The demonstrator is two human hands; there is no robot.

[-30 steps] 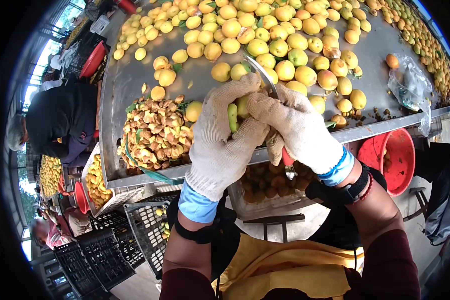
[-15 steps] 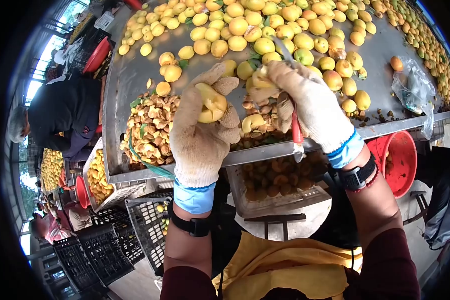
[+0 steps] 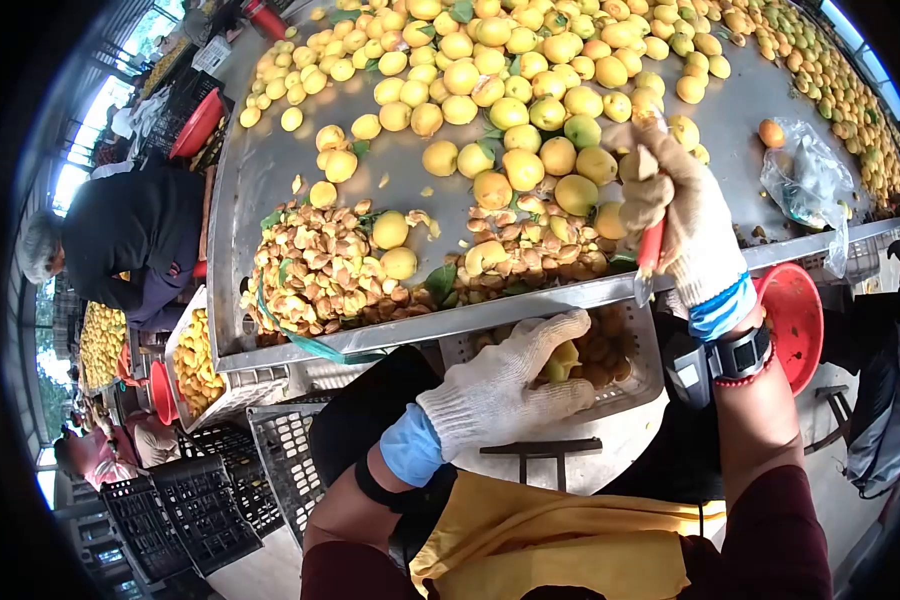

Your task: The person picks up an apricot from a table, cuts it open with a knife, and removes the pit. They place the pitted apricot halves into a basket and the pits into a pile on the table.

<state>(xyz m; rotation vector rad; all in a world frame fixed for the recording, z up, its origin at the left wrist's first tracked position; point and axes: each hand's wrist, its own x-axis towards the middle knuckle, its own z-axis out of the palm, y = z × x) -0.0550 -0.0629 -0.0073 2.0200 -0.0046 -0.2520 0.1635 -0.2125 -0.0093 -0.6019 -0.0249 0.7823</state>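
Note:
My left hand, in a knitted white glove, is below the table edge, over a pale crate of fruit pieces. Its thumb and fingers are spread, with a yellow piece of cut fruit showing between them; whether it still touches the glove is hard to see. My right hand, gloved too, is closed around the red handle of a knife above the table's right part. The handle's metal end points down, and the blade is mostly hidden. Whole yellow fruits lie beside the right fingers.
On the metal table lie a brown heap of pits and scraps, a smaller heap and a plastic bag. A red basin stands lower right. Black crates and a person in dark clothes are at left.
My left hand has dropped from above the table to the crate below, with the cut yellow fruit. My right hand has moved right, still around the knife, away from the fruit it was touching.

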